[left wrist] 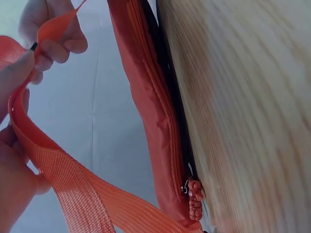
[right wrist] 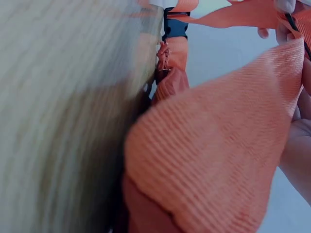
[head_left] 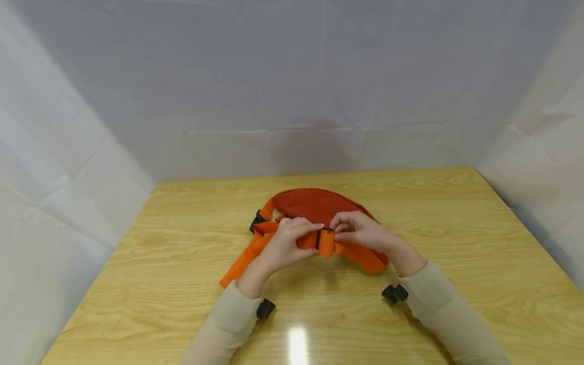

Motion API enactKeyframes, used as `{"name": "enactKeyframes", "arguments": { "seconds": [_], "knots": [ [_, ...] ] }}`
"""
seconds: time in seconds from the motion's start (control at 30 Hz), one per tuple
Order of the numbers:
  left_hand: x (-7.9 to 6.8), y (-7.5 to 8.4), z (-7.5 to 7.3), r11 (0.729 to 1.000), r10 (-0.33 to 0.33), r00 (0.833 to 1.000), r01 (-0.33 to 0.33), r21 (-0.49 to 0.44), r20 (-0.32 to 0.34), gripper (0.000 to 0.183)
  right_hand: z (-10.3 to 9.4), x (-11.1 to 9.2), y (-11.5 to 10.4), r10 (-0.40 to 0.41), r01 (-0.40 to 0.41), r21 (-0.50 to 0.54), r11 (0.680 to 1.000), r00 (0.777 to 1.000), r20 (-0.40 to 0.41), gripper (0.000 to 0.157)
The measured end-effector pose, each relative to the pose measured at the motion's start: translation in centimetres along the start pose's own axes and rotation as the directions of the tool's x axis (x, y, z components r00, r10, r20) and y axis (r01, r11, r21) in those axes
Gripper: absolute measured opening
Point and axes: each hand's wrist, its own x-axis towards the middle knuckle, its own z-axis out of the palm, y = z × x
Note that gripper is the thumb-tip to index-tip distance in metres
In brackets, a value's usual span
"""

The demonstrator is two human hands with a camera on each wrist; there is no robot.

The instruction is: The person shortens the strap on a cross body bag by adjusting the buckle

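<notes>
A red-orange waist bag (head_left: 315, 200) lies on the table, its orange webbing strap (head_left: 365, 258) lifted along the near side. The left hand (head_left: 287, 243) pinches the strap beside a black strap slider (head_left: 318, 239), thumb below and fingers above. On the slider's other side, the right hand (head_left: 360, 230) pinches the webbing with curled fingers, and a short loop (head_left: 326, 244) hangs between the hands. In the left wrist view, a braided zipper pull (left wrist: 195, 199) dangles at one end of the bag's zipper (left wrist: 163, 102). A black buckle (right wrist: 175, 28) joins the strap near that end.
The strap's loose end (head_left: 232, 276) trails to the left on the wooden table (head_left: 159, 284). Small black devices sit at the left cuff (head_left: 237, 306) and right cuff (head_left: 426, 284). Pale sheeting (head_left: 292, 91) encloses the back and sides.
</notes>
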Motion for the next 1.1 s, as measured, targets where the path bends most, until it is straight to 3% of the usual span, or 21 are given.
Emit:
{"name": "enactKeyframes", "arguments": {
  "seconds": [0.13,0.37,0.7,0.93,1.1],
  "knots": [
    [0.0,0.0,0.0,1.000,-0.018,0.999,0.018,0.016,-0.034,0.047,0.1,-0.2,0.4,0.008,-0.007,0.031,1.000,0.999,-0.033,0.019],
    [-0.2,0.1,-0.2,1.000,-0.015,0.999,0.015,-0.011,-0.035,0.047,-0.1,-0.8,1.1,-0.009,0.007,0.023,1.000,0.996,0.090,0.043],
    [-0.1,0.1,-0.3,1.000,-0.011,1.000,0.011,-0.025,-0.010,0.046,-0.3,-0.7,0.5,0.029,-0.034,-0.105,0.994,0.998,-0.047,0.013],
    [0.2,0.0,0.0,1.000,0.010,1.000,-0.010,-0.011,-0.007,0.046,-0.2,-0.1,-0.2,0.003,-0.009,-0.158,0.987,0.999,-0.039,0.013],
    [0.4,-0.1,0.3,1.000,0.009,1.000,-0.009,0.011,-0.030,0.046,-0.1,-0.1,-0.5,0.001,-0.006,-0.110,0.994,0.999,-0.049,0.010]
  ]
}}
